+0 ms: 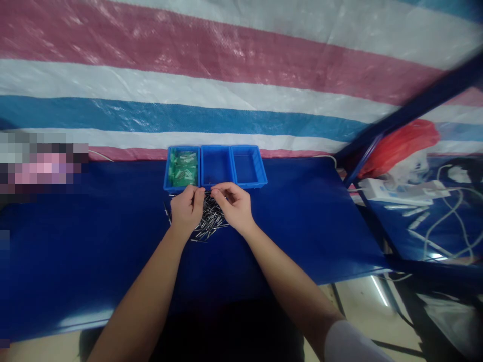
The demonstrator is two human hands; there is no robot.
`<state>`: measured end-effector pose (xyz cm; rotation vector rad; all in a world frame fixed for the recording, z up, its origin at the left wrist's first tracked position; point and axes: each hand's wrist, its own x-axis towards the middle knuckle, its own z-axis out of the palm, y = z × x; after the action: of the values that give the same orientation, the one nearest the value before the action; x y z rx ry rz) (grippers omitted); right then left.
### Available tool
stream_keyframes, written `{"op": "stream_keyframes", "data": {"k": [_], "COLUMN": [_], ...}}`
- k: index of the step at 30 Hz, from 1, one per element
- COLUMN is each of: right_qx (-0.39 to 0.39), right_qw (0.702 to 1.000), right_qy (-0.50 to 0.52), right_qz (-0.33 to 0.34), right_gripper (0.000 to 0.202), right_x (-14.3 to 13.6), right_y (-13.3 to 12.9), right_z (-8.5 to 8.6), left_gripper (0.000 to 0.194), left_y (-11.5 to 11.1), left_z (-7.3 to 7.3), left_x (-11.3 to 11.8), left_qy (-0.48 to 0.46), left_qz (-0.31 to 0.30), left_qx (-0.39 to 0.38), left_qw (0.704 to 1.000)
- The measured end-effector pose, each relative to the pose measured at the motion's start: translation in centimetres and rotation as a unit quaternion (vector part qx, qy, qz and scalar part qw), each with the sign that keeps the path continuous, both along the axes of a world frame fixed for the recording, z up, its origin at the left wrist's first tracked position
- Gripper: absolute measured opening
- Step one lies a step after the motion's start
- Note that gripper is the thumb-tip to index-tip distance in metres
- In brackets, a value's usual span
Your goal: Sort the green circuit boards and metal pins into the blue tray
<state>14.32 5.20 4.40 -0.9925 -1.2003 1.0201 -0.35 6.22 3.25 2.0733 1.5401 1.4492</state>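
Note:
A pile of thin metal rods, dark and silvery, lies loose on the blue tabletop. Above its far edge, my left hand is closed, thumb pressed against the curled fingers. My right hand faces it in a pinch, with thumb and forefinger tips together. The fingertips of both hands nearly meet just in front of the middle blue bin. Whatever is between them is too small to make out. The left blue bin contains a green plastic bag with small pale pieces in it.
A third blue bin adjoins the middle one on the right. Behind the table hangs a striped tarp. To the right, past a blue metal post, are a red plastic bag, a white power strip and loose cables.

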Motion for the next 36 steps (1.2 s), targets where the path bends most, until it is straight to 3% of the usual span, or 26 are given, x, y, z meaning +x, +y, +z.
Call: {"op": "stream_keyframes", "data": {"k": [15,36], "right_qx": [-0.002,0.043], "right_qw": [0.999,0.998], "right_qy": [0.049,-0.055], "right_qz": [-0.009,-0.008], "right_gripper": [0.018,0.012], "right_x": [0.06,0.09], "right_y": [0.25,-0.13], "right_z": [0.11,0.43], "left_gripper": [0.018,0.032], "left_y": [-0.25,0.07], "left_z": [0.17,0.20], "left_x": [0.25,-0.02], "left_qy": [-0.031,-0.014], "left_qz": [-0.017,0.018], "left_qx": [0.004,-0.003], "left_qw": [0.999,1.000]}}
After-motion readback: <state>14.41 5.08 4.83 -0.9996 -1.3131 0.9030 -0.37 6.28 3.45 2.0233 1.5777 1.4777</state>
